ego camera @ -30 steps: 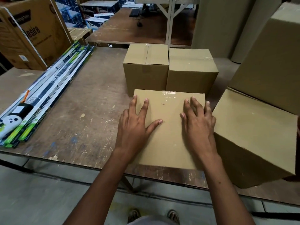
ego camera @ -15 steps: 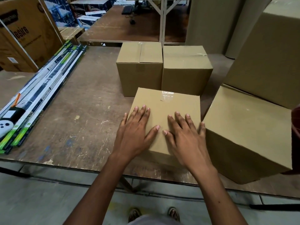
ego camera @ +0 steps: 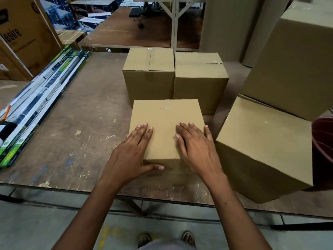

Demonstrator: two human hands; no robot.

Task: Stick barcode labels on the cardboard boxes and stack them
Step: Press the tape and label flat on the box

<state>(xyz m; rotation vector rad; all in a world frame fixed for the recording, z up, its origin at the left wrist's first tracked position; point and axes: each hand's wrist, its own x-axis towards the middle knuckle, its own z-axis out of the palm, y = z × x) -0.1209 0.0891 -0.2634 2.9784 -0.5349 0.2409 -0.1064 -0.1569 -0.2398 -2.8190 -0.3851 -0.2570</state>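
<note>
A plain cardboard box [ego camera: 166, 118] stands near the front edge of the worn wooden table [ego camera: 75, 127]. My left hand [ego camera: 134, 150] lies on its left top edge with straight fingers, and its thumb reaches across the box's front face. My right hand [ego camera: 196, 145] rests flat on the right part of the top. Two more sealed boxes stand side by side just behind it, the left one [ego camera: 148, 73] and the right one [ego camera: 200, 76]. No barcode label shows on any box.
A larger box [ego camera: 261, 145] sits tilted at the right with a big box [ego camera: 295, 56] leaning over it. Long packaged tubes [ego camera: 41, 100] lie along the table's left side beside a printed carton [ego camera: 21, 38]. A dark red object [ego camera: 322, 147] is at the right edge.
Both hands slid back toward me across the box top. My left thumb dropped onto the front face, and my right hand moved back to the right side.
</note>
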